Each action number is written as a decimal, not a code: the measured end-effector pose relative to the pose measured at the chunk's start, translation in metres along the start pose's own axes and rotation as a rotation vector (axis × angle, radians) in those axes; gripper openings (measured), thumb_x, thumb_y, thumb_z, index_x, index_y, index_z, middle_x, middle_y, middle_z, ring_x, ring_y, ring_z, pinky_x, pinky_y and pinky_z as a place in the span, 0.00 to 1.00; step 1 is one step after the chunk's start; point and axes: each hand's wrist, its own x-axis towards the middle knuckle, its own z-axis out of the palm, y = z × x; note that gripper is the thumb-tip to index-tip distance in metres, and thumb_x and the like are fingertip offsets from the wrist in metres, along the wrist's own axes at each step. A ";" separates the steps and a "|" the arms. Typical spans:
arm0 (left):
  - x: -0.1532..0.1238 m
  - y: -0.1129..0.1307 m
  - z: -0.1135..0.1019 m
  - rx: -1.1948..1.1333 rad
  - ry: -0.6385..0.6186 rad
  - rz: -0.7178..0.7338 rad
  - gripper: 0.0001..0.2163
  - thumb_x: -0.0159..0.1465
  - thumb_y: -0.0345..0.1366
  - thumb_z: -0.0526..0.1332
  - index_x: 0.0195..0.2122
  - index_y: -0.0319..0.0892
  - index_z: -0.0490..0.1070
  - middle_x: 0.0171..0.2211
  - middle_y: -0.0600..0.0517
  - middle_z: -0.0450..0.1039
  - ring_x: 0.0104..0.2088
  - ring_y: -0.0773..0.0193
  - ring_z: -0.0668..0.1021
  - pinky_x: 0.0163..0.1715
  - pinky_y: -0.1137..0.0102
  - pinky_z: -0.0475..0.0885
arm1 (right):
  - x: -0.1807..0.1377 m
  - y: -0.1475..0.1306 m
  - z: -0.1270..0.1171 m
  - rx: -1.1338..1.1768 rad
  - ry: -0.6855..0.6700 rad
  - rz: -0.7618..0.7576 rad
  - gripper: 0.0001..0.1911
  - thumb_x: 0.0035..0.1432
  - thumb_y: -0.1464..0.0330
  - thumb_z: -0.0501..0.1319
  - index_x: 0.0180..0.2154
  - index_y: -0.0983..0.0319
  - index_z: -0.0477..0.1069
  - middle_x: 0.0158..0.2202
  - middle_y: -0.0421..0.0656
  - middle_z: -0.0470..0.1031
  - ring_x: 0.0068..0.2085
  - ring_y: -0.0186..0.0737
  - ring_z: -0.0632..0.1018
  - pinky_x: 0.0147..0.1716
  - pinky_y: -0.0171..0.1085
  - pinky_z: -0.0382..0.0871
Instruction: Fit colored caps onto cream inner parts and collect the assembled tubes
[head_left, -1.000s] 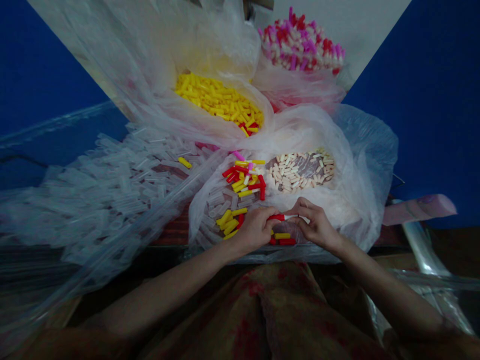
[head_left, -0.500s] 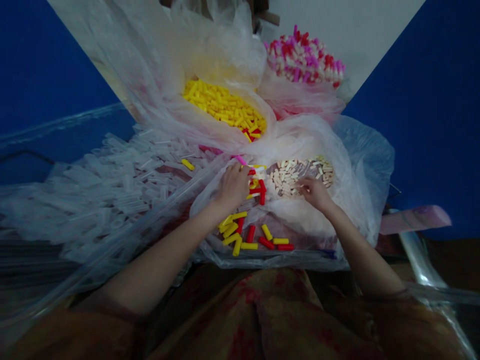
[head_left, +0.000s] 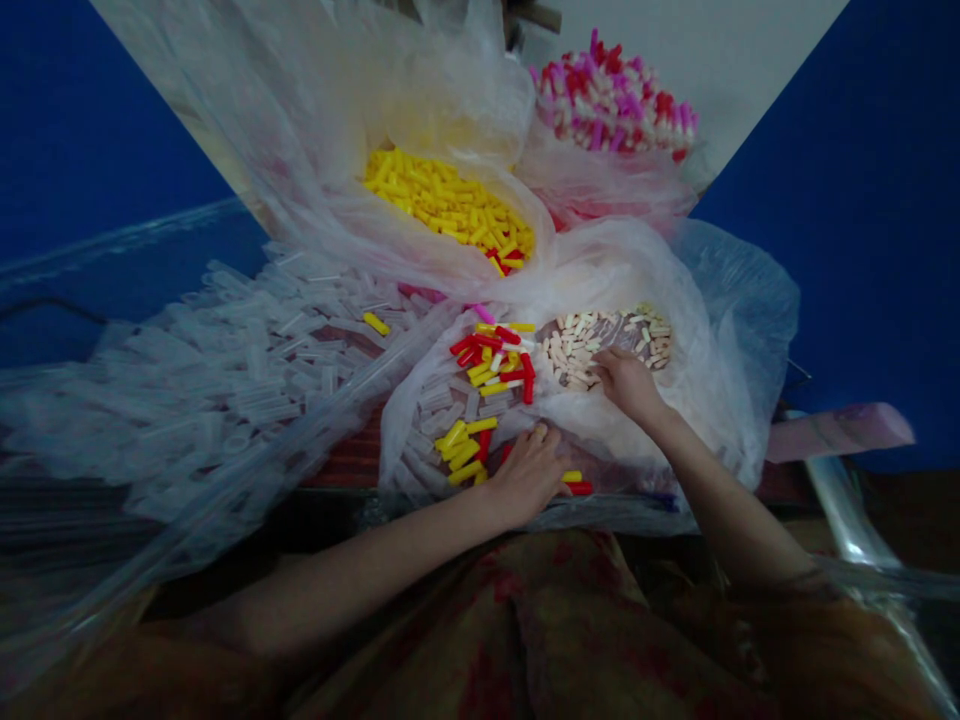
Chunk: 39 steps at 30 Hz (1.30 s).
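My left hand (head_left: pixel 531 472) lies palm down near the front edge of the plastic sheet, fingers spread. It partly covers short red and yellow plastic tubes; yellow tubes (head_left: pixel 461 452) lie just left of it and a red tube (head_left: pixel 577 488) shows at its right. My right hand (head_left: pixel 628 384) is at the near side of a heap of small cream-coloured pieces (head_left: pixel 574 345), thumb and fingertips closed together. What is in that pinch is hidden. Between the hands and farther back sits a mixed cluster of red, yellow and white tubes (head_left: pixel 495 360).
Loose clear tubes (head_left: pixel 247 350) spread over the left side. Behind are a plastic bag of yellow tubes (head_left: pixel 450 205) and a bag of pink, red and white pieces (head_left: pixel 615 100). A pinkish roll (head_left: pixel 840 432) sticks out at the right.
My left hand has moved from the mixed cluster toward me and right, onto the red and yellow tubes at the front. My right hand stays by the cream-coloured heap.
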 end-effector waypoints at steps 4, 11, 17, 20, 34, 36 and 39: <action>0.001 -0.002 0.008 0.060 0.053 0.008 0.09 0.68 0.34 0.53 0.39 0.37 0.72 0.44 0.42 0.66 0.50 0.49 0.66 0.48 0.55 0.65 | -0.031 -0.017 -0.011 0.441 0.160 -0.059 0.11 0.63 0.66 0.58 0.42 0.64 0.75 0.40 0.48 0.78 0.40 0.42 0.77 0.39 0.36 0.69; 0.000 -0.003 0.012 0.204 0.127 0.062 0.09 0.67 0.36 0.55 0.44 0.38 0.70 0.46 0.43 0.67 0.50 0.49 0.66 0.51 0.54 0.63 | -0.087 -0.046 -0.014 0.706 0.010 -0.119 0.10 0.62 0.65 0.58 0.38 0.62 0.76 0.33 0.43 0.78 0.35 0.37 0.77 0.33 0.33 0.69; 0.000 0.004 0.009 0.192 0.069 0.039 0.07 0.64 0.29 0.55 0.38 0.35 0.71 0.45 0.41 0.68 0.51 0.48 0.66 0.51 0.54 0.64 | -0.106 -0.044 0.002 0.848 0.055 0.102 0.12 0.60 0.60 0.60 0.37 0.62 0.77 0.33 0.44 0.79 0.35 0.39 0.78 0.33 0.34 0.70; 0.001 -0.001 0.005 0.061 0.103 0.017 0.06 0.63 0.30 0.56 0.39 0.35 0.70 0.43 0.42 0.69 0.49 0.50 0.68 0.50 0.57 0.66 | -0.113 -0.051 0.009 1.011 0.107 0.201 0.13 0.59 0.58 0.62 0.37 0.62 0.76 0.32 0.42 0.77 0.32 0.37 0.76 0.33 0.34 0.70; 0.006 -0.023 -0.009 -1.378 0.313 -0.132 0.11 0.59 0.40 0.62 0.37 0.36 0.70 0.29 0.51 0.72 0.30 0.67 0.74 0.32 0.72 0.69 | -0.099 -0.100 0.021 1.777 0.106 0.406 0.13 0.52 0.60 0.69 0.38 0.58 0.75 0.29 0.37 0.77 0.27 0.29 0.75 0.32 0.31 0.71; 0.002 -0.027 -0.012 -1.276 0.396 -0.135 0.09 0.59 0.38 0.63 0.35 0.37 0.70 0.31 0.51 0.71 0.33 0.66 0.74 0.35 0.71 0.69 | -0.097 -0.101 0.016 1.679 0.121 0.348 0.12 0.54 0.60 0.68 0.39 0.58 0.75 0.29 0.38 0.77 0.28 0.31 0.76 0.32 0.32 0.72; -0.005 -0.033 -0.018 -1.053 0.434 -0.133 0.07 0.59 0.36 0.63 0.33 0.38 0.68 0.30 0.53 0.70 0.33 0.65 0.73 0.34 0.72 0.68 | -0.096 -0.097 0.005 1.282 0.188 0.157 0.08 0.58 0.63 0.64 0.39 0.58 0.76 0.32 0.41 0.77 0.33 0.35 0.77 0.35 0.35 0.71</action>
